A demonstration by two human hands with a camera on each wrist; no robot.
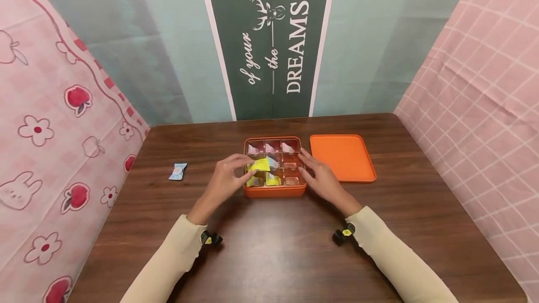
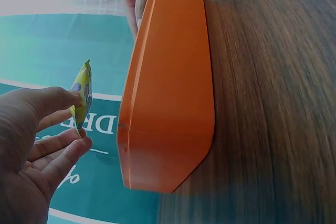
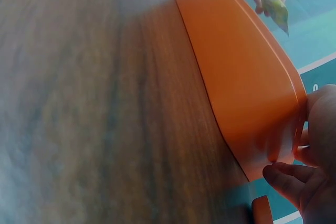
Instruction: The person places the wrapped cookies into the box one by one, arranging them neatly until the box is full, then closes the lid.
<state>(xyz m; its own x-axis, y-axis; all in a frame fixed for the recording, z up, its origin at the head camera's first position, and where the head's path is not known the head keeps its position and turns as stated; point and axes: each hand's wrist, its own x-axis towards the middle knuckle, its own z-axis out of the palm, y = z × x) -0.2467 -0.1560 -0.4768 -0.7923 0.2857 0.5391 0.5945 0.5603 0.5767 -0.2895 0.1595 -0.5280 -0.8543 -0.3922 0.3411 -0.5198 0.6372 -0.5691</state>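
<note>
In the head view my left hand [image 1: 229, 174] is over the left side of an orange box [image 1: 275, 192]. Its thumb and fingers pinch a yellow wrapped candy [image 1: 261, 165], which the left wrist view shows held apart from the box wall. My right hand [image 1: 322, 179] holds the box's right edge, thumb at the rim and fingertips against the outer wall in the right wrist view. A clear divided tray fills the box: pink candies [image 1: 271, 147] in the back row, a blue candy [image 1: 273, 162] in the middle, yellow candies [image 1: 273, 179] in front.
An orange lid [image 1: 343, 158] lies flat on the brown wooden table [image 1: 273, 247], right of the box. One blue wrapped candy [image 1: 178, 171] lies on the table to the left. Printed cloths hang at the back and both sides.
</note>
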